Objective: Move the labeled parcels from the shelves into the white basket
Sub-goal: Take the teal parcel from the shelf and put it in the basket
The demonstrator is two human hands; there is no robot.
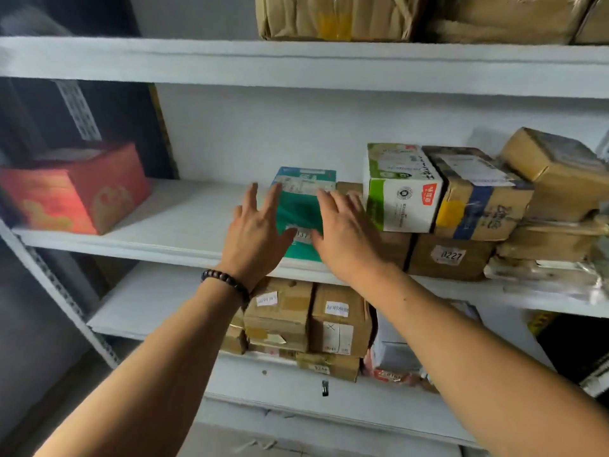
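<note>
Teal cardboard parcel (301, 206) with white labels stands on the white shelf (184, 222); left hand (255, 230) and right hand (342, 232) flank it, fingers spread.

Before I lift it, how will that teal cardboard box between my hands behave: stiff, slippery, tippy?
The teal cardboard box keeps square edges, so it is probably stiff. It looks taller than wide on the white shelf, so a high push might tip it. Its face seems smooth, perhaps slippery; squeeze both sides with left hand and right hand.
</note>
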